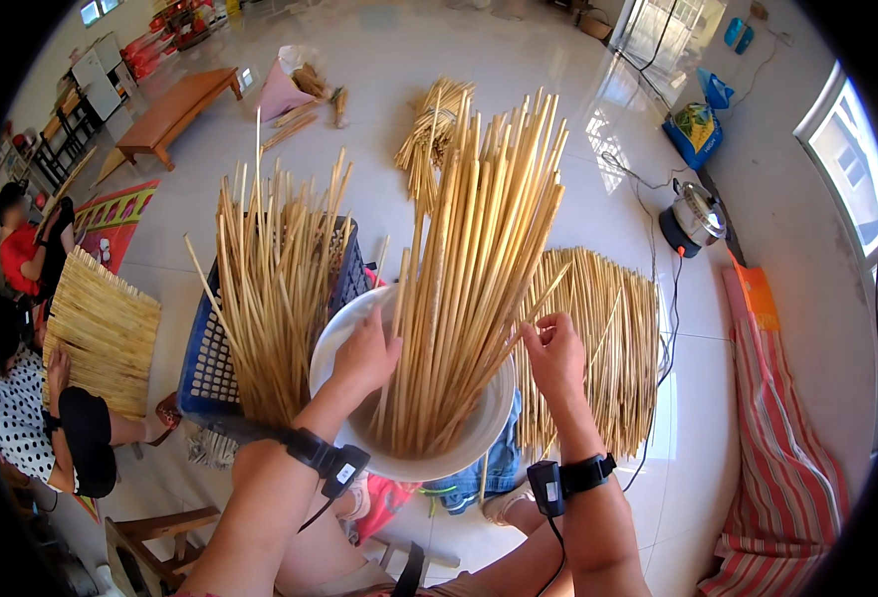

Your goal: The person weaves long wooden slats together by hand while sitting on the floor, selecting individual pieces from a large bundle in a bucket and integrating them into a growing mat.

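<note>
A white bowl [331, 343] sits at my lap, with a thick bundle of yellow straw stalks [479, 249] standing in it and leaning right. My left hand [367, 350] is over the bowl's left side, fingers bent beside the bundle's left edge; what they hold is hidden. On the right, my right hand [555, 356] pinches a thin stalk at the bundle's edge between thumb and fingers. To the left, a blue plastic basket [205, 368] holds more upright stalks [280, 289], loosely spread.
A woven straw mat [598, 348] lies right of the bowl, near a corded electric pot [696, 217]. A tied straw bundle [431, 134] lies beyond. Two people sit at the left, one with a straw panel [106, 333]. A low wooden table [182, 107] stands far left; striped cloth [782, 428] lies right.
</note>
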Available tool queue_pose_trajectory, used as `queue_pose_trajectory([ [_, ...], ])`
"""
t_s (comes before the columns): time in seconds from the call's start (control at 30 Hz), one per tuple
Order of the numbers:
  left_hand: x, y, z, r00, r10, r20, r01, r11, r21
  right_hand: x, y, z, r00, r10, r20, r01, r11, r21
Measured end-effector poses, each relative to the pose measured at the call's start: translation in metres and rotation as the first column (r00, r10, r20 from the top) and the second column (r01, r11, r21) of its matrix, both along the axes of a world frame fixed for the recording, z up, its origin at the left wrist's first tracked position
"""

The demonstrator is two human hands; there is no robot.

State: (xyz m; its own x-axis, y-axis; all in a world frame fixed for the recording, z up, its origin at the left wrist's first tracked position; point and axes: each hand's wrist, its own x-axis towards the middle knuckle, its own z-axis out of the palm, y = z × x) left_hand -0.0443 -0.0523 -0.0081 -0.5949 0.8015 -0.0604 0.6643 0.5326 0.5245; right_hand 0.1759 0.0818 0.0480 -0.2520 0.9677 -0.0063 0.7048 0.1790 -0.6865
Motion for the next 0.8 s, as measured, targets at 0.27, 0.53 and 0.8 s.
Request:
queue_pose_trajectory([
  [0.27,0.02,0.014,0.011,0.977,-0.155,0.145,0.101,0.941,0.323,-0.001,0.017,-0.027,0.995,-0.01,-0.094,0.014,0.999,0.049],
  [0.53,0.045,0.004,0.01,0.654,-0.636,0.409,0.536,0.772,0.342,0.034,0.031,0.01,0.771,-0.005,-0.637,-0.056,0.996,-0.076],
  [0.8,0.051,0.004,0.02,0.533,-0.63,0.565,0.638,0.738,0.222,0.083,0.052,0.016,0.594,-0.109,-0.797,0.074,0.994,-0.081],
])
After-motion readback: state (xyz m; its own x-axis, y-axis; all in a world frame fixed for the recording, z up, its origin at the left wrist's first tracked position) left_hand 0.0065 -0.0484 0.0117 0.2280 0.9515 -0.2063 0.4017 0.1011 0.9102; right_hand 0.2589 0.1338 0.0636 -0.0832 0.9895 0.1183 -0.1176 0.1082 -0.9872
